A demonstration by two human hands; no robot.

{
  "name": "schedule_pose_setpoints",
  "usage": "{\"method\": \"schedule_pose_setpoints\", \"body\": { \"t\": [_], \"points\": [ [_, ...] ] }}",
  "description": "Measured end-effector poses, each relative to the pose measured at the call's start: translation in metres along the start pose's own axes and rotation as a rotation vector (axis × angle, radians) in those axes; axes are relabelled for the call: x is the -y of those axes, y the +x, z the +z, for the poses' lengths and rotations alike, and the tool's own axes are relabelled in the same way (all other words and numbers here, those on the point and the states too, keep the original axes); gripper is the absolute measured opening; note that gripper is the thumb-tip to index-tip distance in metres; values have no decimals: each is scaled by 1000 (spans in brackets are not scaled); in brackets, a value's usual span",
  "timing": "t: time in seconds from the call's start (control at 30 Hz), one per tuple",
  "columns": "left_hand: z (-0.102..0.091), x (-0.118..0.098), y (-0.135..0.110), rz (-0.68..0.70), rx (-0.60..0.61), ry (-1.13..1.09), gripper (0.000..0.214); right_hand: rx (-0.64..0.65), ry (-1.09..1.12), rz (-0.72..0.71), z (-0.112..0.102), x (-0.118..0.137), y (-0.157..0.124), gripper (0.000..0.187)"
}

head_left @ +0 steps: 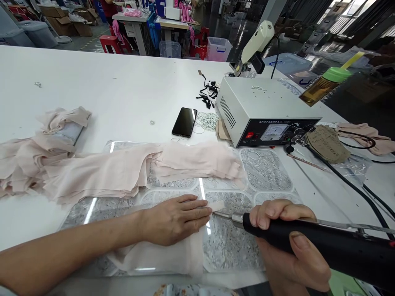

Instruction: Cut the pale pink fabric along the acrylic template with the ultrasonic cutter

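Note:
My left hand lies flat, fingers stretched out, pressing a sheer pale-pink fabric piece onto a grey marbled mat. A small fabric strip sticks out past its fingertips. In my right hand is a black handheld ultrasonic welder, its fingers wrapped round the barrel. The welder's metal tip points left and reaches the strip's edge beside my left fingertips; whether it touches the cloth I cannot tell. Stacked pale-pink fabric pieces lie just beyond my left hand.
A grey control box stands at the back right, with a black cable running to the welder. Nearby are a phone, coiled white cord, black straps and a drink bottle. More fabric is heaped at left.

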State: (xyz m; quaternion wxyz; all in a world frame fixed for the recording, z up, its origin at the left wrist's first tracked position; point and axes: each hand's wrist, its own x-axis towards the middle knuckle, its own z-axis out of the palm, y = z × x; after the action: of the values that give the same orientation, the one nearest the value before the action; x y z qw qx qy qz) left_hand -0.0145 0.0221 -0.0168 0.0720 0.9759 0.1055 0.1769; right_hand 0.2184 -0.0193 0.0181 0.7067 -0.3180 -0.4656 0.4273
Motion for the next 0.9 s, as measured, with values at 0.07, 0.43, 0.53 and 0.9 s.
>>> {"method": "schedule_pose_setpoints", "body": {
  "t": [0.07, 0.43, 0.53, 0.9],
  "points": [
    [0, 0, 0, -2, 3, -3, 32, -4, -6, -3, 1, -1, 1, 9],
    [1, 0, -1, 2, 14, 17, 32, -10, 5, -29, -4, 0, 2, 10],
    [-3, 2, 1, 25, 27, 27, 32, -46, 4, -42, -7, -1, 1, 10],
    [-25, -51, -23, -368, -146, 133, 24, -39, 21, -66, -11, -9, 1, 12]
  ]
}}
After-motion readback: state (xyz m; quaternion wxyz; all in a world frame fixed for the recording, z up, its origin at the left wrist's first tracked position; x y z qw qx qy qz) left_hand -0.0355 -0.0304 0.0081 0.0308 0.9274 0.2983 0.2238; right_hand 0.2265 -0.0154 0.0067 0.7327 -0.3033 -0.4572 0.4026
